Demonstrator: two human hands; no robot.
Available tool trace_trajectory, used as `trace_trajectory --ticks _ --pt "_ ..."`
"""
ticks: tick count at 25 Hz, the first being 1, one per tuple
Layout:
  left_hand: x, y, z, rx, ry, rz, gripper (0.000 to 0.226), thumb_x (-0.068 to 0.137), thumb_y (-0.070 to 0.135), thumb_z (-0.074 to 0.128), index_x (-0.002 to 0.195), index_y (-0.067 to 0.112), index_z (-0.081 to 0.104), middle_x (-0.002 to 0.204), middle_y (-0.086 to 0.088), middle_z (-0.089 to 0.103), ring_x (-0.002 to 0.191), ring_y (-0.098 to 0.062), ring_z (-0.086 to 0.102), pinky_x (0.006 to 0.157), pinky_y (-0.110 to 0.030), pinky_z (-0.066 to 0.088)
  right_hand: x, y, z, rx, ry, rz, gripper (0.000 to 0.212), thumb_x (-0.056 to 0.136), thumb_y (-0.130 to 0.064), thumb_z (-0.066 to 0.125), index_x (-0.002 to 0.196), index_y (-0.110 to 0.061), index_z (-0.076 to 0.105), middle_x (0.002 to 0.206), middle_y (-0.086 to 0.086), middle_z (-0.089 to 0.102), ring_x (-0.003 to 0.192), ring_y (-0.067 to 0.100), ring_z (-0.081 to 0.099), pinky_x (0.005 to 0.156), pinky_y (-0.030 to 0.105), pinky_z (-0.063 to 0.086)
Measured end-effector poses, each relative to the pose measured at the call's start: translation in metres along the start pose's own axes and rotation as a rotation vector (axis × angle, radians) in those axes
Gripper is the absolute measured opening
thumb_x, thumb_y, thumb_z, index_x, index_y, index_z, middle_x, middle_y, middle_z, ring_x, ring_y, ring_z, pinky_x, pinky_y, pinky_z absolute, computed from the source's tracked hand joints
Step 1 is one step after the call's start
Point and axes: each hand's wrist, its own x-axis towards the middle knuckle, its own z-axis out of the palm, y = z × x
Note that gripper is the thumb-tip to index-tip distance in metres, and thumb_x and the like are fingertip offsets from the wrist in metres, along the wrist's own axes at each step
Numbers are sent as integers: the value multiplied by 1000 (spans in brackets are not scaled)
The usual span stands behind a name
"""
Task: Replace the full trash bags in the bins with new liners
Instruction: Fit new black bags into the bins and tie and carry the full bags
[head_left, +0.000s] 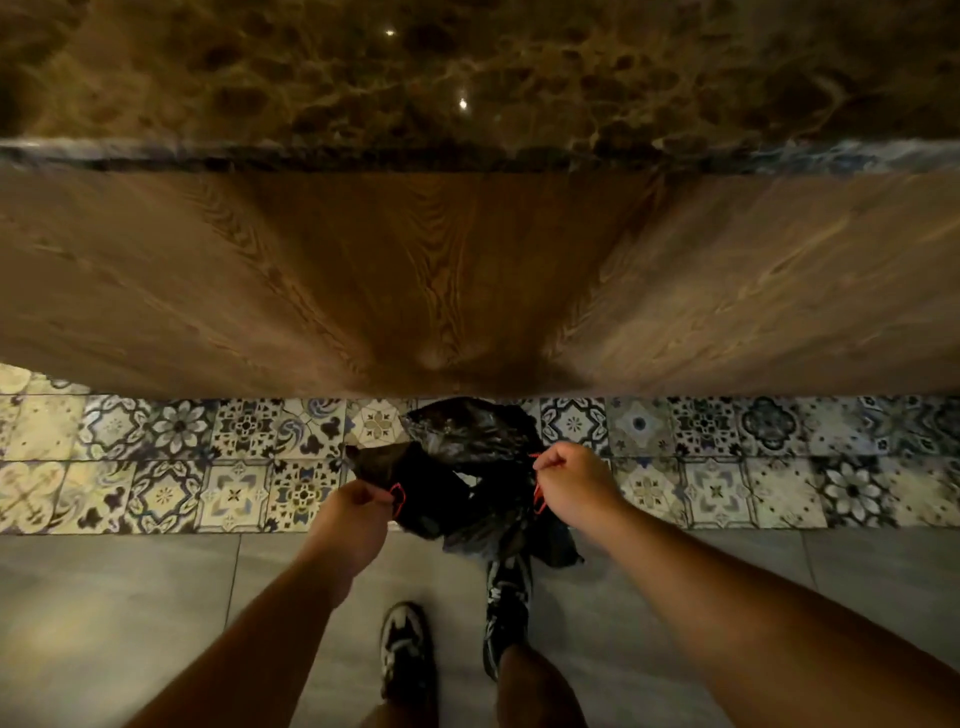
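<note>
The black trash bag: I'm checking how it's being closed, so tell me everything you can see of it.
The black trash bag is thin, glossy, crumpled plastic, its top bunched between the two hands. A red drawstring shows at each side: the left hand pinches one loop, the right hand pinches the other. It sits low before the wooden panel, over the patterned tiles; whether it rests on them is unclear.

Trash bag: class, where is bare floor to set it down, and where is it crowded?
Free: grey floor outside the arms; patterned tiles either side of the trash bag. Crowded: centre, where left hand and right hand pinch the bag's drawstrings above the shoes.
</note>
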Motion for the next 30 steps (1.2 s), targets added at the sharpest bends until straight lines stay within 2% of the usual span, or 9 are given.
trace_trajectory --ticks 3,6,9,14,17,20,22,25,30 --pt "44 9 8 29 -44 25 26 85 14 66 69 33 76 71 -3 71 72 -27 61 67 -36 43 44 -4 8 -38 19 6 19 84 -24 52 83 -32 69 88 -11 68 79 12 63 58 24 43" --pt "85 12 16 62 -64 45 31 86 10 65 66 34 74 59 3 65 64 -25 56 63 -35 41 86 -7 23 -46 32 5 23 80 -26 48 82 -28 71 91 -5 70 84 18 65 69 32 56" --pt "122 16 23 93 -74 54 19 84 12 67 71 26 73 72 -1 70 67 -23 60 61 -32 44 124 -4 37 -24 65 26 20 86 -25 54 79 -22 73 91 4 73 86 28 70 81 49 63" --pt "171 16 47 196 -108 76 14 87 13 66 80 24 72 75 3 71 66 -14 64 45 -20 43 170 14 52 -72 113 51 23 76 -32 54 74 -20 74 82 5 73 78 29 69 76 51 64" --pt "189 16 59 282 -147 94 15 89 11 63 84 21 72 86 -3 74 82 -25 71 66 -37 61 192 28 65 -91 95 68 16 91 -23 67 76 -19 72 83 5 72 83 31 69 74 43 62" --pt "198 10 69 393 -148 111 17 90 12 60 85 23 72 95 -5 74 92 -29 71 84 -48 63 203 34 75 -129 34 71 15 95 -20 65 82 -21 72 89 7 72 84 29 67 65 32 52" --pt "206 5 75 447 -161 108 20 95 13 56 92 24 72 103 -6 73 95 -29 71 86 -47 63 205 35 82 -191 41 72 12 93 -19 62 94 -26 72 101 2 72 94 29 68 76 34 55" --pt "212 -6 84 517 -155 113 24 97 16 56 108 25 75 120 -6 73 108 -28 68 97 -38 57 204 36 89 -260 66 82 34 90 -18 59 120 -33 66 120 7 69 112 36 63 97 39 53" --pt "209 -24 92 517 -144 86 36 94 26 62 128 30 70 132 -4 69 117 -28 65 91 -29 50 198 43 89 -404 14 77 55 89 -23 57 142 -35 50 124 15 65 114 40 58 96 46 55"
